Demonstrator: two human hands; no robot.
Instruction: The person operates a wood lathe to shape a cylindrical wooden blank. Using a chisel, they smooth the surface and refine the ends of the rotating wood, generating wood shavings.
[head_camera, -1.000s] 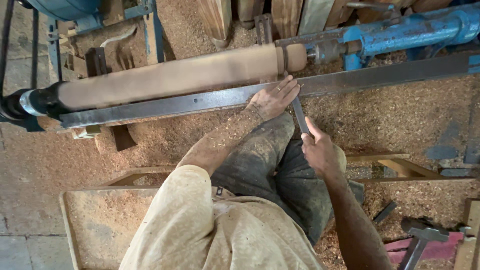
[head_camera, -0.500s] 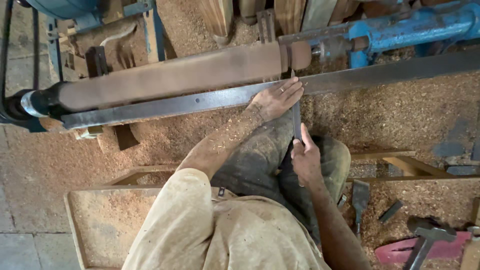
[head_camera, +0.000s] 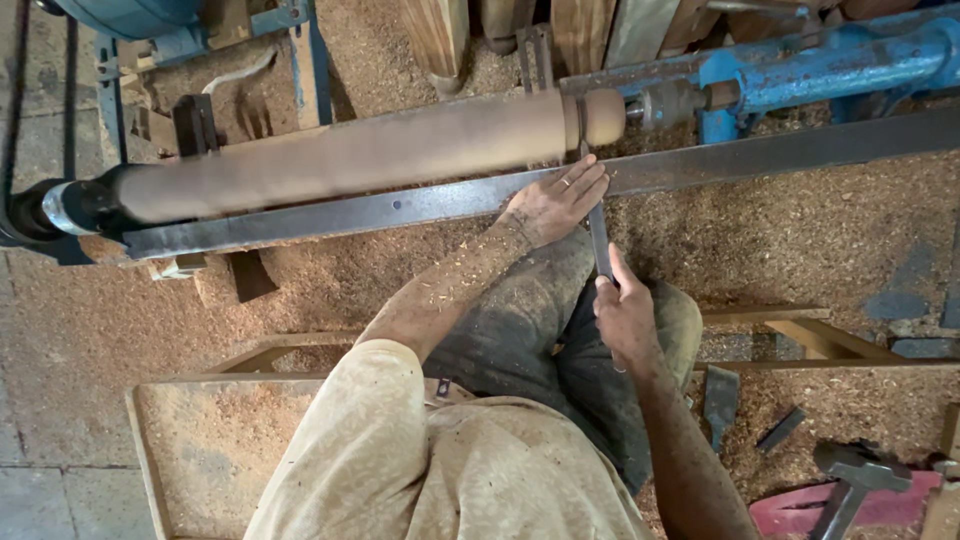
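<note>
Since the earlier frame, right hand (head_camera: 628, 318) slid slightly up the flat steel chisel (head_camera: 598, 235), fist closed on its handle end. Left hand (head_camera: 553, 203) lies flat, fingers pressing the blade onto the dark metal rail (head_camera: 400, 208); tip apparently meets the smooth, cylindrical wooden spindle (head_camera: 350, 160) just beyond.

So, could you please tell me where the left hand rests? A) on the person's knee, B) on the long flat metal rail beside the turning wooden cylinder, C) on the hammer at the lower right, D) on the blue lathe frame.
B: the left hand lies flat on the long flat metal rail, steadying the narrow metal chisel against the turning wooden cylinder.
</note>
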